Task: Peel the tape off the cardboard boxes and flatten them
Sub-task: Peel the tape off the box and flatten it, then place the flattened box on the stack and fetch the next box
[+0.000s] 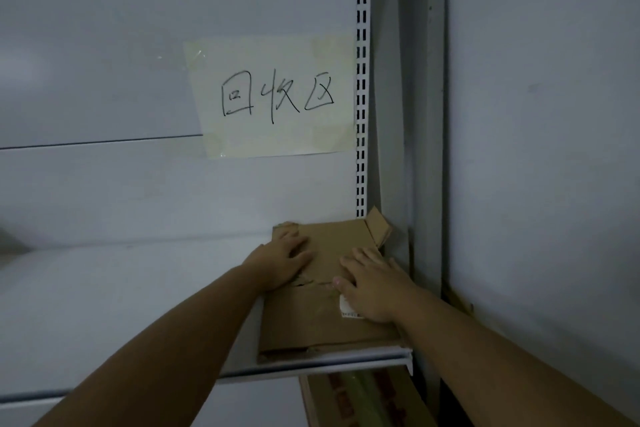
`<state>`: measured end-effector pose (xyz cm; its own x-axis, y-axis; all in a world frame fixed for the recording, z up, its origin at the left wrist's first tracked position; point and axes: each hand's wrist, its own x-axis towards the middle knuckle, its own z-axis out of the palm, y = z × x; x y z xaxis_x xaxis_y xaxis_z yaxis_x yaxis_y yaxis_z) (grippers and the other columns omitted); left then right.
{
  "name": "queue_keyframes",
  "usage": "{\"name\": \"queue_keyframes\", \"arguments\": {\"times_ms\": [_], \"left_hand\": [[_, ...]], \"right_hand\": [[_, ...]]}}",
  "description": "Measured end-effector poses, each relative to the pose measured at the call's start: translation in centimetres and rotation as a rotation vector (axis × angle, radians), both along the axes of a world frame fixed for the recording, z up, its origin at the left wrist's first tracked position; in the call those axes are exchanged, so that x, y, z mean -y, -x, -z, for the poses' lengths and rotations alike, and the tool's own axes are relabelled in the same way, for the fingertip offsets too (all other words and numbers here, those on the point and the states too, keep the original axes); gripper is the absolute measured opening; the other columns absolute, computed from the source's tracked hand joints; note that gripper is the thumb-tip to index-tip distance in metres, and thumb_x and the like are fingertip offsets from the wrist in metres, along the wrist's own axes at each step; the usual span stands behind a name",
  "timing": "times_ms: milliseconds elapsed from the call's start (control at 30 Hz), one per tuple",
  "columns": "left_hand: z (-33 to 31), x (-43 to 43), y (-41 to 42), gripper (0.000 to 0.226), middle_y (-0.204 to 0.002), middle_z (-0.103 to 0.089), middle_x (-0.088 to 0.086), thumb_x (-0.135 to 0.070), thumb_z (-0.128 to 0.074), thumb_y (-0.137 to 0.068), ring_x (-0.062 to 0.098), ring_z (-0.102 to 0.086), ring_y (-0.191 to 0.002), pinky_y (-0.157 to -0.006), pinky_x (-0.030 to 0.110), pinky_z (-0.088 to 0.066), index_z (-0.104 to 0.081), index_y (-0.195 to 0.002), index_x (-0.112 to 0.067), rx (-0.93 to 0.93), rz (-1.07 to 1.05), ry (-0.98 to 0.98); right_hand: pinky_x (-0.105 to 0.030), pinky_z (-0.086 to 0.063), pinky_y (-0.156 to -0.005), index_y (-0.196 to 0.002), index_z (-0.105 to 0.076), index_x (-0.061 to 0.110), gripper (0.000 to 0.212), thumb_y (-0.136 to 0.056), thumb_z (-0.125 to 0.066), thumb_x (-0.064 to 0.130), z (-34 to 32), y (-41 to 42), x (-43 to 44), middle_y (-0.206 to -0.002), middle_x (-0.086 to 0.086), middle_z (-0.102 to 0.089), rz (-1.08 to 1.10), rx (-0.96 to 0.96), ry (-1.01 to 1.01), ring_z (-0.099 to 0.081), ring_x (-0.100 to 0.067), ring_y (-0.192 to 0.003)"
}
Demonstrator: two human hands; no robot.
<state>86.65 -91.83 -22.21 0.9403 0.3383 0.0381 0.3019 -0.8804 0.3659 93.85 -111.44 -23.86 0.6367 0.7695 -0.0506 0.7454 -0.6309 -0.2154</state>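
A flattened brown cardboard box (311, 319) lies on the right end of a white shelf (121, 315), pushed into the corner. My left hand (280, 262) presses flat on its far left part with straight fingers. My right hand (372, 282) lies flat on its right side, partly covering a white label (344, 305). A torn seam (311, 282) runs across the cardboard between my hands. A small flap (377, 227) sticks up at the far right corner.
A paper sign (277, 97) with handwritten characters is taped to the back panel. A slotted upright (361, 80) and a grey post (427, 114) close off the right side. Another taped box (363, 399) sits on the level below the shelf.
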Motion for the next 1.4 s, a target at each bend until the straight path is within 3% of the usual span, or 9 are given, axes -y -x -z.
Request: {"name": "queue_keyframes", "arguments": {"times_ms": [133,233,267,400,500,667,833,1133,1400], "left_hand": [[-2.0,0.9,2.3,0.050,-0.153,-0.028,0.003,-0.044,-0.022,-0.100,0.021,-0.029,-0.137,-0.111,0.030,-0.019,-0.029,-0.145,-0.023,0.099,0.027,0.210],[-4.1,-1.3,6.5,0.052,-0.155,-0.026,0.005,-0.043,-0.019,-0.100,0.023,-0.018,-0.143,-0.113,0.033,-0.014,-0.026,-0.147,-0.021,0.060,0.044,0.073],[-5.0,-2.7,8.5,0.055,-0.156,-0.021,0.004,-0.045,-0.020,-0.100,0.022,-0.012,-0.145,-0.114,0.037,-0.011,-0.021,-0.148,-0.019,0.053,-0.004,0.016],[-8.1,-10.0,19.5,0.061,-0.158,-0.014,0.000,-0.050,-0.021,-0.098,0.017,-0.004,-0.146,-0.117,0.044,-0.010,-0.012,-0.150,-0.020,0.089,-0.180,-0.233],[-9.9,-16.1,30.2,0.060,-0.158,-0.014,0.002,-0.050,-0.022,-0.098,0.018,-0.004,-0.146,-0.117,0.043,-0.009,-0.014,-0.149,-0.021,0.063,-0.316,-0.340],[-11.1,-24.5,49.6,0.059,-0.158,-0.016,0.002,-0.052,-0.024,-0.097,0.019,-0.008,-0.145,-0.115,0.047,-0.012,-0.020,-0.148,-0.023,-0.031,-0.584,-0.435],[-10.7,-29.7,64.3,0.060,-0.157,-0.016,0.006,-0.051,-0.023,-0.097,0.022,-0.007,-0.145,-0.114,0.050,-0.015,-0.019,-0.148,-0.018,-0.137,-0.856,-0.409],[-6.5,-37.5,76.1,0.064,-0.159,-0.002,0.002,-0.056,-0.023,-0.095,0.019,0.005,-0.145,-0.115,0.050,-0.005,-0.011,-0.149,-0.024,-0.189,-0.976,-0.344],[-7.8,-47.8,81.4,0.064,-0.159,-0.003,0.004,-0.056,-0.024,-0.095,0.021,0.005,-0.145,-0.115,0.050,-0.004,-0.012,-0.149,-0.025,-0.246,-1.124,-0.392]], "right_hand": [[-0.051,-0.016,-0.113,-0.142,-0.031,0.020,0.060,-0.093,-0.029,0.055,-2.8,0.9,-0.6,-0.155,-0.005,-0.018,0.056,-0.111,0.124,-0.016,-0.025,-0.141],[-0.029,-0.036,-0.099,-0.132,-0.047,0.011,0.050,-0.091,-0.050,0.038,-5.6,2.4,-2.3,-0.140,-0.012,-0.046,0.161,-0.124,0.154,-0.046,-0.028,-0.124],[-0.029,-0.038,-0.094,-0.131,-0.048,0.010,0.047,-0.089,-0.054,0.031,-6.3,3.4,-3.4,-0.136,-0.013,-0.050,0.204,-0.083,0.092,-0.049,-0.028,-0.120],[-0.043,-0.024,-0.112,-0.143,-0.030,0.015,0.053,-0.093,-0.042,0.028,-8.3,11.3,-11.8,-0.151,-0.014,-0.028,0.001,0.157,0.082,-0.030,-0.032,-0.136],[-0.041,-0.004,-0.118,-0.150,-0.010,0.016,0.060,-0.098,-0.037,0.032,-8.4,20.9,-20.2,-0.158,-0.013,-0.001,-0.239,0.212,0.029,-0.002,-0.028,-0.145],[-0.038,-0.009,-0.116,-0.150,-0.010,0.023,0.069,-0.094,-0.043,0.045,-9.2,38.8,-32.2,-0.158,-0.008,-0.004,-0.692,0.209,-0.028,-0.004,-0.024,-0.145],[-0.039,-0.008,-0.116,-0.149,-0.010,0.024,0.071,-0.092,-0.045,0.047,-9.0,52.7,-39.9,-0.159,-0.007,-0.002,-0.922,0.206,-0.056,-0.001,-0.022,-0.145],[-0.047,-0.009,-0.116,-0.149,-0.008,0.023,0.071,-0.092,-0.045,0.046,-6.5,63.4,-52.3,-0.158,-0.012,0.003,-1.076,0.274,0.006,0.002,-0.027,-0.145],[-0.050,-0.006,-0.116,-0.148,-0.013,0.020,0.068,-0.093,-0.046,0.042,-6.3,68.5,-66.3,-0.158,-0.010,0.000,-1.202,0.264,-0.078,0.004,-0.026,-0.145]]}}
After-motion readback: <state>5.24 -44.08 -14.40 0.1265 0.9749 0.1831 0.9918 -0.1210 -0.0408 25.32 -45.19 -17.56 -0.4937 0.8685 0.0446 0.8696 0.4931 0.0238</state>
